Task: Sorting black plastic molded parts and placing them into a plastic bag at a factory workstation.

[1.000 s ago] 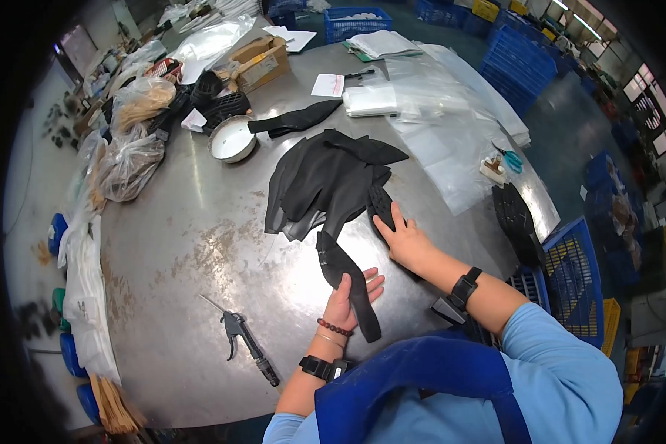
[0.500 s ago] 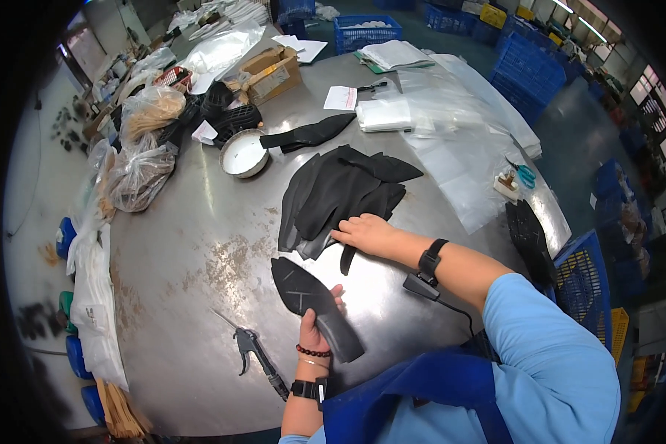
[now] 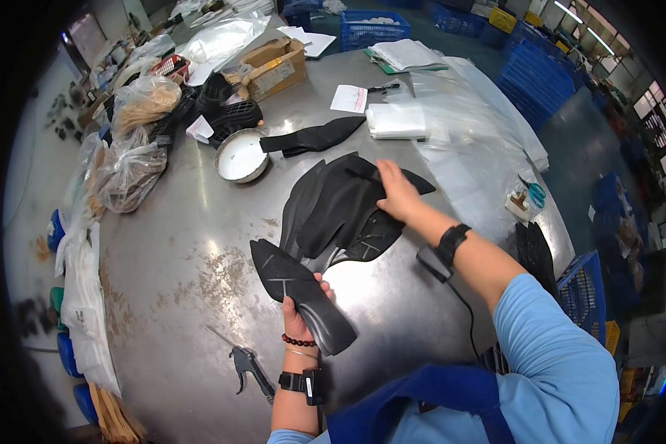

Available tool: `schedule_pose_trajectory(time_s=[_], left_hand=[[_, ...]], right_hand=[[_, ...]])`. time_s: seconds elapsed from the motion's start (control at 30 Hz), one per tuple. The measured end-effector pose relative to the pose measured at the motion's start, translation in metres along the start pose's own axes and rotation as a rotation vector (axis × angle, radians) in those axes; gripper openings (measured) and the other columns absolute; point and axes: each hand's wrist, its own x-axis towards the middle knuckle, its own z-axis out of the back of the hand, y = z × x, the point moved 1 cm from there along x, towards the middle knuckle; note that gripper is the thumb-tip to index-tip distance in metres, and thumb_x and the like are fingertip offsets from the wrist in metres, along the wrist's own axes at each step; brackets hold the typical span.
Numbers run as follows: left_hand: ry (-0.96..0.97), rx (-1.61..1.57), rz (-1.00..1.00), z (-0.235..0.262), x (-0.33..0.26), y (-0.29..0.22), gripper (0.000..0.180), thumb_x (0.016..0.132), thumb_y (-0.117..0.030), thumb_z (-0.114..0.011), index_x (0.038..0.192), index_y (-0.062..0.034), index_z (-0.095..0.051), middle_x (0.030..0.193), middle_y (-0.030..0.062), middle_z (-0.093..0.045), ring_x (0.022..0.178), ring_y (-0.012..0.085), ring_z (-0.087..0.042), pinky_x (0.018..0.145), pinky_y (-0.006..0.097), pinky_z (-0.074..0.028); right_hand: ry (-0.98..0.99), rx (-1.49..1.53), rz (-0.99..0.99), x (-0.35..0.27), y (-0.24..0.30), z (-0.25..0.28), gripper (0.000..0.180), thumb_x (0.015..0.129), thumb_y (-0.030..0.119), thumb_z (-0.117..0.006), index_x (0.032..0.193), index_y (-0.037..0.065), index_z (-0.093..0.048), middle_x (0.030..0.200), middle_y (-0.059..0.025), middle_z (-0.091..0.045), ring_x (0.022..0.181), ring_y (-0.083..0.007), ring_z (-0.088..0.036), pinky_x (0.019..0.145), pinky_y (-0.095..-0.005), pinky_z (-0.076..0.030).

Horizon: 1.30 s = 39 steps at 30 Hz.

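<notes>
In my left hand is a pointed black shoe sole, with pale line marks across its wide part and a smooth, narrower end toward me. My thumb lies on one side of it and my fingertips show at the other. Just beyond is a heap of similar black soles, overlapping one another. My right hand rests at the heap's right side, fingers stretched out and thumb apart. How far its fingertips reach around a sole is hidden.
A white-filled bowl and another black sole piece lie beyond the heap. A blow gun is left of my left forearm. Clear plastic sheets and blue-handled scissors are at right; bagged goods at left.
My right hand has moved up and right, from the heap's near edge to its right side. Soles there have shifted, showing a marked one. My left hand has carried its sole slightly leftward.
</notes>
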Motion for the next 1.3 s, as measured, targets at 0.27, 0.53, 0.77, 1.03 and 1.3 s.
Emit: schedule_pose_trajectory(time_s=[0.27, 0.53, 0.77, 1.03, 1.3], left_hand=[[-0.118, 0.169, 0.020, 0.012, 0.001, -0.009, 0.087, 0.079, -0.051, -0.073, 0.139, 0.0031, -0.038, 0.138, 0.0206, -0.047, 0.129, 0.0401, -0.046, 0.112, 0.053, -0.034], [-0.214, 0.105, -0.066, 0.021, 0.009, -0.013, 0.086, 0.074, -0.044, -0.080, 0.136, 0.0012, -0.041, 0.126, 0.0188, -0.057, 0.117, 0.0301, -0.057, 0.098, 0.044, -0.050], [-0.176, 0.102, -0.135, 0.017, -0.024, -0.036, 0.092, 0.079, -0.047, -0.075, 0.141, 0.0069, -0.033, 0.118, 0.0254, -0.060, 0.105, 0.0327, -0.062, 0.092, 0.041, -0.054], [-0.234, 0.110, -0.184, 0.023, -0.023, -0.044, 0.085, 0.087, -0.054, -0.063, 0.138, 0.0078, -0.036, 0.123, 0.0244, -0.057, 0.110, 0.0311, -0.060, 0.098, 0.038, -0.050], [-0.267, 0.193, -0.231, 0.025, -0.021, -0.042, 0.080, 0.089, -0.053, -0.060, 0.137, 0.0064, -0.038, 0.124, 0.0187, -0.057, 0.111, 0.0278, -0.060, 0.100, 0.038, -0.049]], right_hand=[[-0.022, -0.079, 0.264, 0.039, 0.020, 0.046, 0.051, 0.066, 0.001, -0.071, 0.115, 0.008, -0.056, 0.116, -0.0128, -0.050, 0.099, -0.0355, -0.060, 0.083, -0.0425, -0.052], [0.625, 0.210, 1.049, 0.011, 0.136, -0.003, 0.054, 0.081, 0.008, -0.062, 0.132, 0.018, -0.050, 0.139, -0.0013, -0.050, 0.107, -0.0235, -0.061, 0.090, -0.0360, -0.048], [1.115, -0.474, 0.641, 0.137, 0.109, -0.059, 0.143, 0.040, 0.027, -0.094, 0.154, 0.018, -0.010, 0.162, -0.0073, -0.005, 0.149, -0.0251, 0.002, 0.114, -0.0651, 0.001], [1.077, -0.649, 0.812, 0.145, 0.131, -0.046, 0.132, 0.039, 0.042, -0.093, 0.147, 0.007, -0.025, 0.133, -0.0089, -0.045, 0.132, -0.0280, -0.036, 0.110, -0.0558, -0.019], [0.847, -0.544, 0.898, 0.119, 0.099, -0.020, 0.072, 0.048, 0.018, -0.090, 0.109, 0.007, -0.053, 0.110, -0.0088, -0.062, 0.108, -0.0295, -0.058, 0.088, -0.0410, -0.044]])
